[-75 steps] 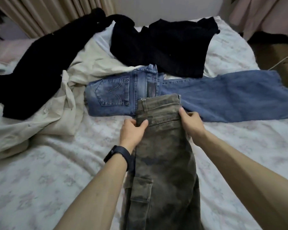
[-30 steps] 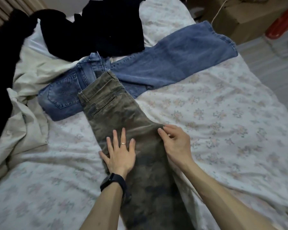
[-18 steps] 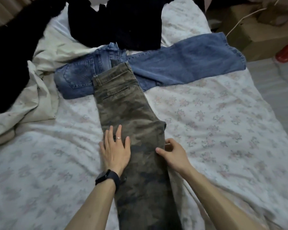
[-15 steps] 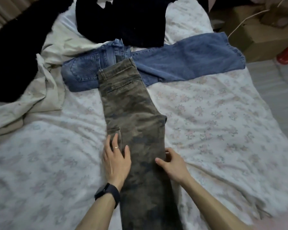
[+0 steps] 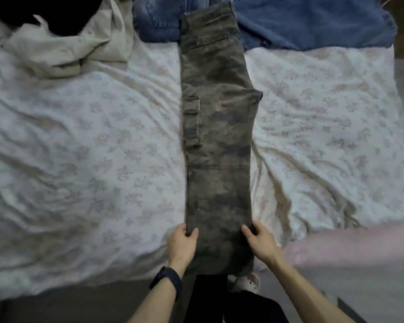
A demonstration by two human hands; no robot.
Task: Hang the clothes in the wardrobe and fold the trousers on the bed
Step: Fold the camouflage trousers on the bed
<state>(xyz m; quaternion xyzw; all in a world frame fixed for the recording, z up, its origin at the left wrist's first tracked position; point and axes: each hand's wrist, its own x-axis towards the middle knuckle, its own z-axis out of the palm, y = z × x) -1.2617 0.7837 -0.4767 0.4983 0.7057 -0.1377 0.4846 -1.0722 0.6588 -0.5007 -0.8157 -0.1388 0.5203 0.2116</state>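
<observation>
- At the top left of the bed, a black garment lies against a crumpled cream garment.
- Near the bed's front edge, the left hand, with a black watch on its wrist, grips the left edge of the camouflage trousers, thumb on top.
- The camouflage trousers lie flat and lengthwise down the middle of the floral sheet, legs stacked, cargo pocket on the left side, waistband overlapping the blue jeans.
- The right hand clasps the trousers' right edge, thumb on the cloth; the hands are apart, one at each side near the hem.
- The blue jeans stretch across the top towards the right.
- Below the hem, a white object, possibly a shoe, is blurred.
</observation>
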